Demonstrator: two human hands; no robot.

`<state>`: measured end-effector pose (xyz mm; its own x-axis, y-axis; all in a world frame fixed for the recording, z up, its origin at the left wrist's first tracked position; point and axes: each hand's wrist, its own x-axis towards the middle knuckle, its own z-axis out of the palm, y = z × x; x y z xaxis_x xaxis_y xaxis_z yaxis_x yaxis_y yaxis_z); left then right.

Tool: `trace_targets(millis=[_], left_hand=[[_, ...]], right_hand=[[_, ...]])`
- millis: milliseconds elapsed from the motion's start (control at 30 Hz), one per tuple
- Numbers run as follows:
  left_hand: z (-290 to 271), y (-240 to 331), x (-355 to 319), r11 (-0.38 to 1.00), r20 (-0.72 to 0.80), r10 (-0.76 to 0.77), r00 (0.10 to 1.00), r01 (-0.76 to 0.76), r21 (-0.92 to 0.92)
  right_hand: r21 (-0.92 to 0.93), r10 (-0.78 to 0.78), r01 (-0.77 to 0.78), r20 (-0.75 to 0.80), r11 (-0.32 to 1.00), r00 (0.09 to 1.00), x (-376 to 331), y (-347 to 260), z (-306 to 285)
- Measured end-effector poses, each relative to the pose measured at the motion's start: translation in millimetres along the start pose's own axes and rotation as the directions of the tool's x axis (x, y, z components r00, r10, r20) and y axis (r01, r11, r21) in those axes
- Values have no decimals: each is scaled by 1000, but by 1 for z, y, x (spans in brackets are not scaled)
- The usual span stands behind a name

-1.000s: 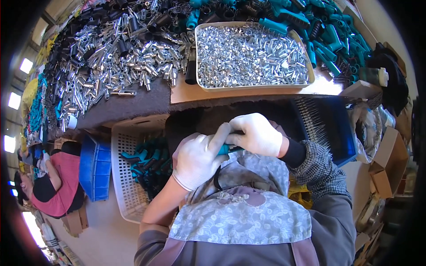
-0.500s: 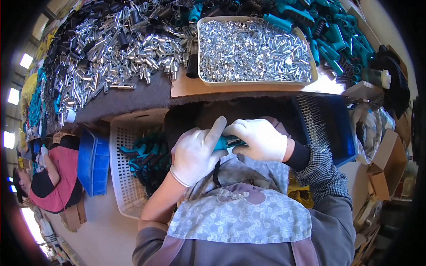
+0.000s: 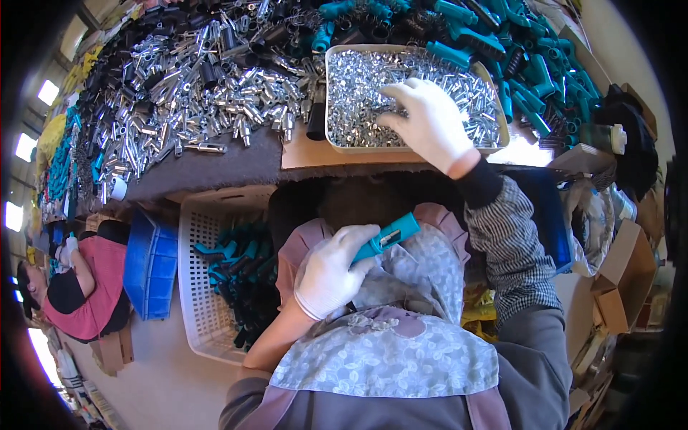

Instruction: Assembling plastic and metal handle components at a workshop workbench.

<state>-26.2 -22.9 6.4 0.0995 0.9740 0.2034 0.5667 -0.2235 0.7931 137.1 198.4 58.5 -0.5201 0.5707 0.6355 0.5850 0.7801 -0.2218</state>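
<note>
Over the lap, the teal handle [image 3: 385,239] sits gripped in the gloved left hand [image 3: 331,271], fingers closed round its lower end, metal tip pointing up and right. A moment ago both hands met at this handle; now the right hand [image 3: 430,122] has left it and reaches into the tray [image 3: 502,136] of small silver parts, fingers spread loosely, nothing visibly pinched. That suggests another small part is being fetched. A white basket [image 3: 195,287] of teal handles stands to the left.
</note>
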Motion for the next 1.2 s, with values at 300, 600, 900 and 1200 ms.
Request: trace_targets(millis=[300,600,900,1200], left_hand=[[-13,3,0,993,-104,-104,989,98,-63],[-20,-7,9,400,58,-399,915,231,-887],[-7,-10,7,754,-205,-427,881,221,-619],[-17,-31,-11,799,-123,-365,923,243,-550]], right_hand=[[104,133,-132,4,986,991,4,27,9],[625,262,-450,374,637,890,-38,-52,-28],[689,314,-543,444,479,840,-84,-93,17],[689,93,-719,725,-92,683,-74,-94,21]])
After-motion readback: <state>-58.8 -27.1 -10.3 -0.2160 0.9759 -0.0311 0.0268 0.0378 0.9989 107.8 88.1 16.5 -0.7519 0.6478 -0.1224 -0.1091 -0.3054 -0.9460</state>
